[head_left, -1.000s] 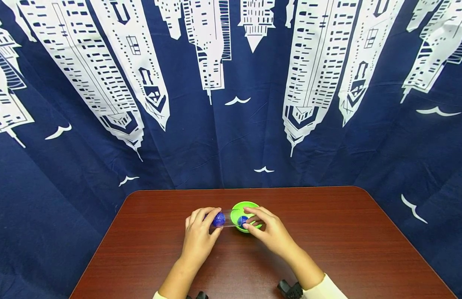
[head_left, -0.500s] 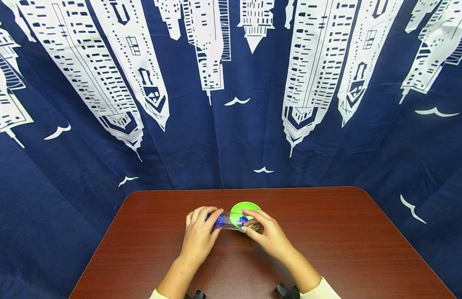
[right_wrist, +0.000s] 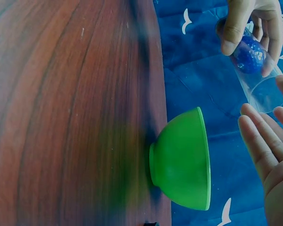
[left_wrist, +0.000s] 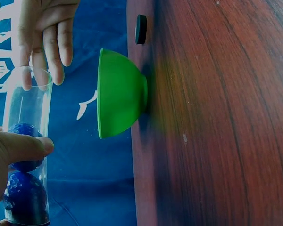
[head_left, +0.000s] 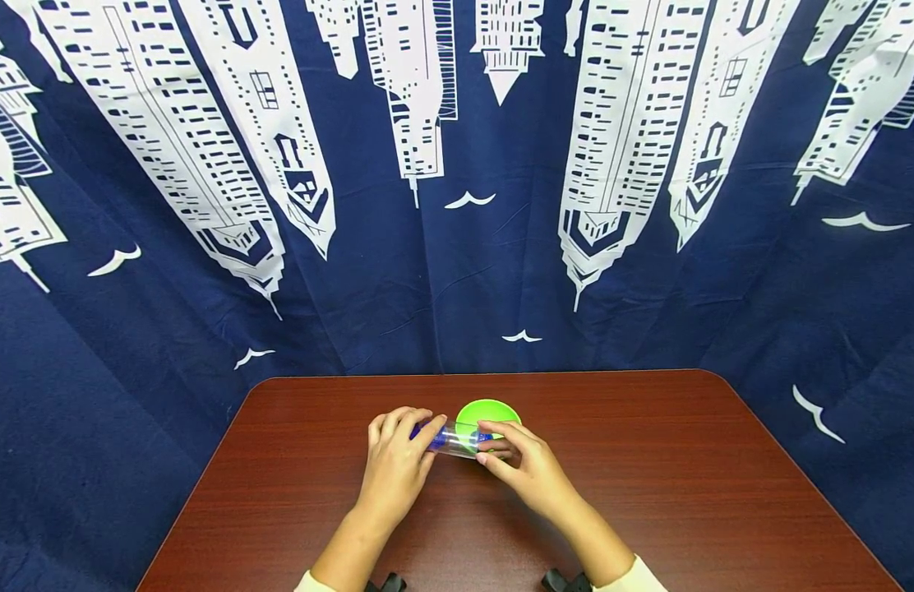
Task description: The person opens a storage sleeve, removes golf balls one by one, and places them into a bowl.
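Note:
My left hand (head_left: 407, 450) grips a clear plastic tube (head_left: 455, 439) that lies sideways just above the table. Its thumb (left_wrist: 20, 149) presses the tube's wall (left_wrist: 27, 99). Two blue balls (left_wrist: 24, 200) sit inside, toward the closed end by my left palm. My right hand (head_left: 501, 450) is at the tube's open mouth, with straight fingers (left_wrist: 43, 42) touching the rim. In the right wrist view these fingers (right_wrist: 263, 143) are spread and hold nothing. A green bowl (head_left: 490, 411) stands upright on the table just behind the tube.
The brown wooden table (head_left: 664, 493) has rounded far corners. A navy curtain (head_left: 457, 247) with white skyscrapers hangs behind it. A small black disc (left_wrist: 140, 29) lies on the table beyond the green bowl (left_wrist: 119, 94).
One second ago my right hand pinched a blue ball in the bowl. It carried the ball to the tube's mouth. Now the ball is inside the tube and the fingers are straight.

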`<action>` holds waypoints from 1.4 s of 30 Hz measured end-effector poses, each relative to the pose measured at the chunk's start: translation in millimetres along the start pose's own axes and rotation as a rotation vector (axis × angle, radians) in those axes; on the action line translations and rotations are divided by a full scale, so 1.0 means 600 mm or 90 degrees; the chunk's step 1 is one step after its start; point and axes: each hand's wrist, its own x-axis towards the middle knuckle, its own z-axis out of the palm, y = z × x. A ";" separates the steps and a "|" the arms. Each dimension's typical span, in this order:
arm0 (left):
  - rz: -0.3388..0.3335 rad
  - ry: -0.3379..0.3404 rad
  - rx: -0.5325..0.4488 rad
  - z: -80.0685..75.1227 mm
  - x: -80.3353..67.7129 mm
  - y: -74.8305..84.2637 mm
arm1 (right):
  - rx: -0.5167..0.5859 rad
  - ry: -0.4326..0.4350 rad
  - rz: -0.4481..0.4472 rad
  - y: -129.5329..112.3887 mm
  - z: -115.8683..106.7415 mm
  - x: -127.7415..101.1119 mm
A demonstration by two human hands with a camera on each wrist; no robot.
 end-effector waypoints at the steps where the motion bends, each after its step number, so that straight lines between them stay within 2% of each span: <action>1: 0.003 0.001 0.001 0.000 0.000 0.000 | 0.007 0.000 0.003 0.001 0.001 0.000; 7: 0.020 -0.001 0.012 -0.002 0.001 0.001 | 0.038 0.001 0.032 -0.002 0.002 -0.002; 15: 0.023 -0.007 0.023 -0.004 0.001 0.001 | 0.045 -0.003 0.052 -0.003 0.003 -0.005; 24: 0.016 0.006 0.016 0.000 0.000 0.001 | 0.015 0.024 0.064 -0.007 0.006 -0.004; 34: 0.002 -0.006 0.008 -0.001 -0.003 0.002 | 0.020 0.015 0.068 -0.005 0.005 -0.006; 42: 0.005 0.008 -0.008 0.001 -0.005 0.001 | 0.022 0.020 0.064 -0.004 0.005 -0.006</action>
